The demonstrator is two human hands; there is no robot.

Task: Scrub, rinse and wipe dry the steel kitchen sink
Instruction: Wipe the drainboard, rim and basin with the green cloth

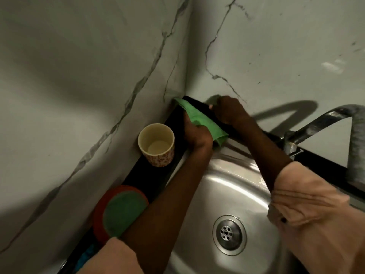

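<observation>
The round steel sink [223, 194] fills the lower middle, its drain [229, 234] near the bottom. A green cloth [199, 119] lies across the black counter strip at the sink's far corner, where two walls meet. My left hand [195, 135] grips the cloth's near part, fingers curled round it. My right hand [229, 111] rests on the black strip just right of the cloth, fingers bent, and its fingertips touch the cloth's far edge; whether it holds the cloth is hidden. Both sleeves are pushed up.
A cream paper cup [157, 147] stands on the black ledge left of my left hand. A red-rimmed round dish with a green scrub pad [120, 212] sits nearer me on that ledge. The steel tap [320, 125] arches at right. Marble walls close in behind.
</observation>
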